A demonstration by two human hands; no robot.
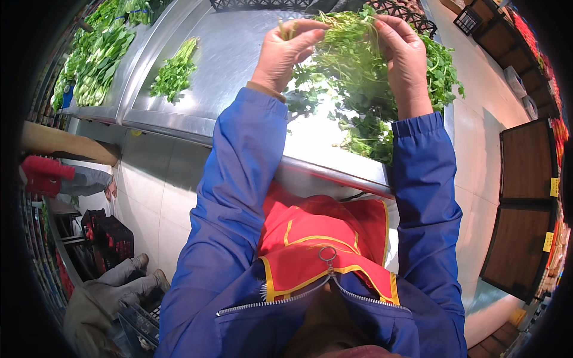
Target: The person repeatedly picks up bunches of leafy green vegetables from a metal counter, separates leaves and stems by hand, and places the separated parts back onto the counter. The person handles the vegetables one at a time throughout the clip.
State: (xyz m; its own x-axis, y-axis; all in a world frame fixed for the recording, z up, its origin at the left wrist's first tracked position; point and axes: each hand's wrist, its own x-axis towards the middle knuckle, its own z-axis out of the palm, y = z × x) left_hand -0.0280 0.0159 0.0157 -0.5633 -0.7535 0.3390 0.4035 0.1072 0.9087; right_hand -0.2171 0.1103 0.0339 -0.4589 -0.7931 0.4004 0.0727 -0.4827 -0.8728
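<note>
My left hand (288,49) is above the metal counter (219,58), closed around a few thin herb stems that stick up between its fingers. To the right, my right hand (400,53) pinches stems of leafy herbs between thumb and forefinger. Between and below both hands spreads a loose heap of leafy green herbs (358,85), which looks like cilantro. A separate small bunch of the same kind of herb (175,74) lies on the counter to the left, its stems pointing up and away.
Leafy greens (100,67) are piled at the far left, with a black plastic crate (259,4) at the counter's back edge. Two other people are at the left, one in a red top (47,175), one in grey trousers (121,286). Black crates (114,241) stand near them.
</note>
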